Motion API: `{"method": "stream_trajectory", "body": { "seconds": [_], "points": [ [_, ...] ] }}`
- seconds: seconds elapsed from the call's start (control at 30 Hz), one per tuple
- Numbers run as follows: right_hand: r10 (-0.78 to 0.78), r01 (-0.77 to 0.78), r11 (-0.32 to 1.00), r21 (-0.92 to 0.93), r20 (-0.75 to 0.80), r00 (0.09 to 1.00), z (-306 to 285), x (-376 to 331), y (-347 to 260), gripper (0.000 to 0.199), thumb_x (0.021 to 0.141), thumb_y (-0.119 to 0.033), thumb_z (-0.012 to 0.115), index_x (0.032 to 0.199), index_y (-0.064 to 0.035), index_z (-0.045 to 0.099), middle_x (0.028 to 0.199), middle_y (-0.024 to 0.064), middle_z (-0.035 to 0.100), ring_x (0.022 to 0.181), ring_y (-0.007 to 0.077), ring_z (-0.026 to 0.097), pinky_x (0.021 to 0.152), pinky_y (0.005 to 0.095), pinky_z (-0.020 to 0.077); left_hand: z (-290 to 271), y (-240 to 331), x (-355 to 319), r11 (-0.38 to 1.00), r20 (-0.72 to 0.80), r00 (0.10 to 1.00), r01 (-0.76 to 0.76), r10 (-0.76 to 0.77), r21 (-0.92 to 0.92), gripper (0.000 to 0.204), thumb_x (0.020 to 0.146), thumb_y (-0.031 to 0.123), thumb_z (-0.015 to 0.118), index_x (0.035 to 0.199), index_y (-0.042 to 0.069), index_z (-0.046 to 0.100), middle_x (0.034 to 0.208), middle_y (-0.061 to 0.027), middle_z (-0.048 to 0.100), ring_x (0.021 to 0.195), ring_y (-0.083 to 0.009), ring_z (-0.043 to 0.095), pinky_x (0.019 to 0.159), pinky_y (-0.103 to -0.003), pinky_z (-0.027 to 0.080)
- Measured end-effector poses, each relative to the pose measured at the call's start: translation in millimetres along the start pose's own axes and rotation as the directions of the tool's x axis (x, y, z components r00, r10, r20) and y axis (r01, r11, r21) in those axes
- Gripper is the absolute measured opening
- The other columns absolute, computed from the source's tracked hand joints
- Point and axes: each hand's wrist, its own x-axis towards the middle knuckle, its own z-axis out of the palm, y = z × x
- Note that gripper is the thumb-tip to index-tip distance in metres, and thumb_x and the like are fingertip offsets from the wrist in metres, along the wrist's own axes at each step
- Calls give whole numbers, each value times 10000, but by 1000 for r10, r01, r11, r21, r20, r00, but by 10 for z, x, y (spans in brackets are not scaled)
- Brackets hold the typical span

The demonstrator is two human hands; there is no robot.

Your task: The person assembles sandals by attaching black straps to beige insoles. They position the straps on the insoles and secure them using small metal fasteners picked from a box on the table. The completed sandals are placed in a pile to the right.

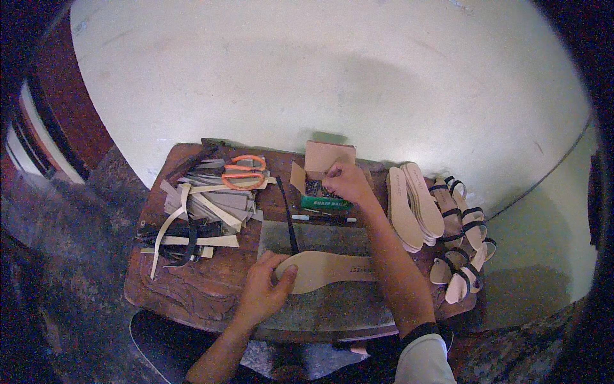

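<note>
My left hand grips the left end of a tan shoe insole, thumb on top. The insole lies crosswise near the front of the wooden table, its right end hidden by my right forearm. A thin black strap runs back from its left part. Over an open green cardboard box of small dark pieces, my right hand has its fingers pinched together. Whether anything is between those fingertips is too small to see. A pen lies just in front of the box.
Orange-handled scissors rest on grey strips at the left, with cream and black straps nearer. A hammer-like tool lies behind. Stacked insoles and finished-looking sandals stand at the right. A pale wall rises behind the table.
</note>
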Motion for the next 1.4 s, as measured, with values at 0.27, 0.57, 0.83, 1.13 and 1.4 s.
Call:
{"method": "stream_trajectory", "body": {
  "seconds": [0.27,0.57,0.83,1.13,1.4],
  "points": [
    [-210,198,954,-225,-28,977,20,10,40,181,666,-145,669,814,-45,697,761,132,672,717,284,655,694,344,516,-25,43,-3,1000,0,1000,-1,1,19,251,861,222,604,974,-1,630,865,-154,575,827,-324,593,724,-389,464],
    [-256,242,934,-264,-17,967,139,3,104,144,663,-111,650,782,-54,709,803,147,674,746,276,653,718,372,516,-28,7,-5,1000,12,1000,8,-9,26,249,860,231,607,973,11,635,851,-149,570,824,-325,586,719,-395,456],
    [-283,291,926,-240,67,957,112,-44,45,182,687,-19,612,850,-30,693,876,164,674,821,288,656,765,367,511,-15,6,-4,1000,-12,1000,-27,27,10,247,862,228,607,976,10,635,844,-147,568,796,-316,587,687,-388,457],
    [-239,257,913,-318,94,966,38,-123,-105,179,687,-39,625,855,-24,685,885,185,665,859,328,642,793,393,501,-44,73,-13,1000,-11,1000,-5,6,20,218,852,191,614,973,11,639,825,-132,561,736,-277,580,629,-368,452],
    [-156,190,883,-429,113,981,58,-99,-122,156,707,-41,604,848,-32,669,885,193,655,858,354,632,790,410,495,-33,52,-5,1000,1,1000,5,-5,-20,217,849,185,616,969,5,637,819,-126,557,736,-277,577,627,-363,450]
  ]
}}
